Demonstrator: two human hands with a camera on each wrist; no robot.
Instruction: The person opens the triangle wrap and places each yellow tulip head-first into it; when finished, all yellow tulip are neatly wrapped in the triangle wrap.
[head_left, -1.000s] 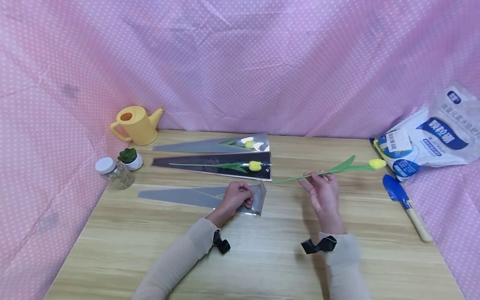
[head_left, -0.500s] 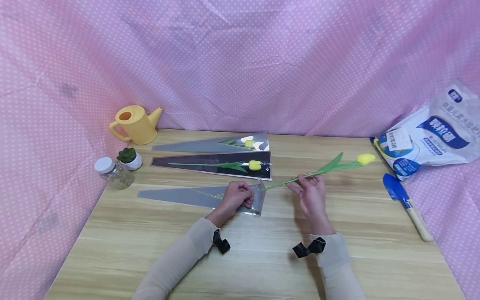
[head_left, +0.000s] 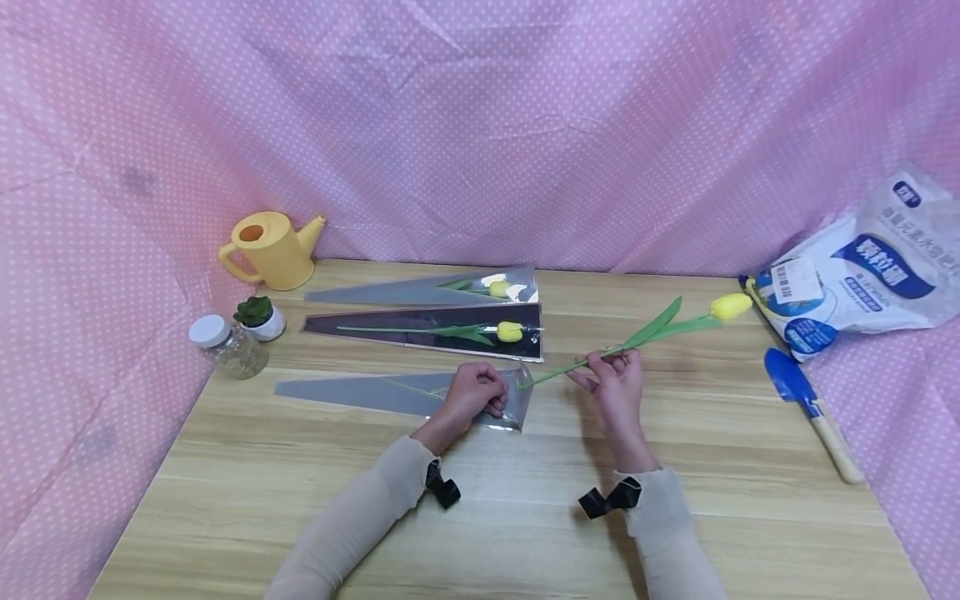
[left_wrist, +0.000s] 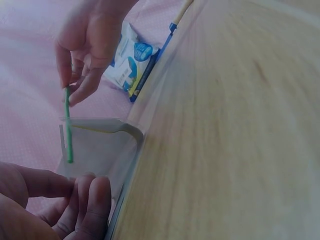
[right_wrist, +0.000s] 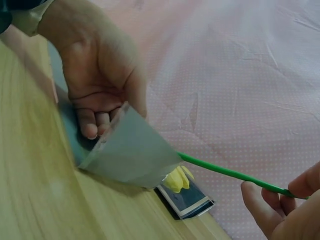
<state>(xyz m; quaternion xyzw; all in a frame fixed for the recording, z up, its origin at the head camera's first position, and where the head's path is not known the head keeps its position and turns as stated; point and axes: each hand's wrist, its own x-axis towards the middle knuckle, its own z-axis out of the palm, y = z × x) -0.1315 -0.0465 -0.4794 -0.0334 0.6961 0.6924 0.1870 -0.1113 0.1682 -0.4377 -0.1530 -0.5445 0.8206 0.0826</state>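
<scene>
My right hand (head_left: 618,396) pinches the green stem of a yellow artificial tulip (head_left: 651,335), its bloom pointing right. The stem's lower end overlaps the open mouth of a clear flower sleeve (head_left: 352,392) lying nearest me. My left hand (head_left: 474,392) pinches the film of that sleeve near the wide end, lifting its mouth. In the left wrist view, the tip of the stem (left_wrist: 69,145) shows at the raised film (left_wrist: 97,142). The right wrist view has the stem passing behind the film (right_wrist: 135,150). My left fingertips are partly hidden in the head view.
Behind lie a dark sleeve (head_left: 367,323) with a yellow tulip and another clear sleeve (head_left: 367,292) with one. At left stand a yellow watering can (head_left: 281,254), a potted succulent (head_left: 257,313) and a lidded jar (head_left: 236,354). At right are a white bag (head_left: 862,275) and a trowel (head_left: 817,417).
My right hand has moved left with the tulip, bringing the stem's end from beside the sleeve to over its mouth. My left hand has stayed in place.
</scene>
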